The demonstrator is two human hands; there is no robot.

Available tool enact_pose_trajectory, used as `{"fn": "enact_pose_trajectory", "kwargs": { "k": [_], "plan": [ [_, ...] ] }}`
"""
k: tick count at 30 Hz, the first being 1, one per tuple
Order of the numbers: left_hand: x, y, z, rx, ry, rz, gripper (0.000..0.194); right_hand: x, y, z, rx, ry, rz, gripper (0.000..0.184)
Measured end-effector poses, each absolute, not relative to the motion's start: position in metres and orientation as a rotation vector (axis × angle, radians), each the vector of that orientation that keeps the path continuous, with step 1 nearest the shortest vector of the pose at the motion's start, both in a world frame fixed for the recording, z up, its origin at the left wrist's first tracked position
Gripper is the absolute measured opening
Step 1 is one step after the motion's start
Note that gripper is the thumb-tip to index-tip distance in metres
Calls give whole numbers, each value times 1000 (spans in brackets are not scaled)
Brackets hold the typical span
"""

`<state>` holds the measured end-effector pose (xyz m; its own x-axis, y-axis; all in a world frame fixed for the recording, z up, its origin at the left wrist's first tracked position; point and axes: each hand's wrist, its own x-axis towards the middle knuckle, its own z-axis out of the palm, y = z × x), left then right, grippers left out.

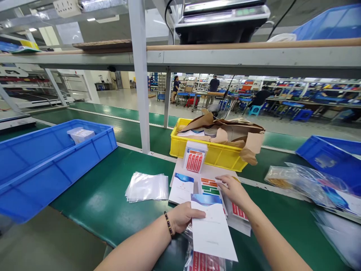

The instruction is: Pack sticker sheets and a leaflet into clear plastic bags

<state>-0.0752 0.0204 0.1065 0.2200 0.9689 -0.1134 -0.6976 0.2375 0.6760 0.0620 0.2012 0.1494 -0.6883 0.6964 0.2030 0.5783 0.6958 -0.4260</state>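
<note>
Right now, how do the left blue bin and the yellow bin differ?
The blue bin looks longer than the yellow bin. The blue bin shows a small wrapped pack inside; the yellow bin is heaped with crumpled brown paper rising above its rim. Both are open-topped plastic.

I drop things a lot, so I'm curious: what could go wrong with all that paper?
The left hand holds the white sheet by one edge, so it might bend or slip. The right hand is at the orange-and-green sheets, so two might come up together. The clear bags lie unevenly stacked and could slide if bumped.
</note>
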Motion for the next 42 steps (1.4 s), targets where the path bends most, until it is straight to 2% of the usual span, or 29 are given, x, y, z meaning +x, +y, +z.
{"fn": "enact_pose_trajectory", "kwargs": {
  "k": [8, 13, 18, 23, 25, 30, 36, 40, 42],
  "plan": [
    [-69, 27, 97, 445, 728, 1275, 37, 52, 226, 137, -1049, -2455, 623, 11],
    [-69, 26, 99, 388, 659, 1235, 36, 67, 226, 146, -1006, -2234, 879, 25],
    [-71, 26, 101, 324, 605, 1198, 40, 89, 218, 155, -1008, -1916, 1055, 49],
    [-68, 28, 96, 274, 494, 1230, 61, 92, 172, 153, -1031, -2016, 1488, 39],
    [-67, 28, 94, 326, 502, 1231, 61, 86, 154, 149, -1033, -2117, 1562, 33],
    [-64, 23, 94, 487, 702, 1246, 47, 82, 142, 142, -1034, -2258, 1254, 27],
    [-66, 23, 96, 412, 762, 1282, 41, 130, 159, 144, -1079, -2462, 413, 25],
    [-66, 24, 92, 395, 753, 1283, 40, 154, 166, 133, -1080, -2686, 189, 30],
    [-66, 24, 90, 385, 765, 1270, 39, 158, 168, 128, -1097, -2742, 146, 25]
  ]
}}
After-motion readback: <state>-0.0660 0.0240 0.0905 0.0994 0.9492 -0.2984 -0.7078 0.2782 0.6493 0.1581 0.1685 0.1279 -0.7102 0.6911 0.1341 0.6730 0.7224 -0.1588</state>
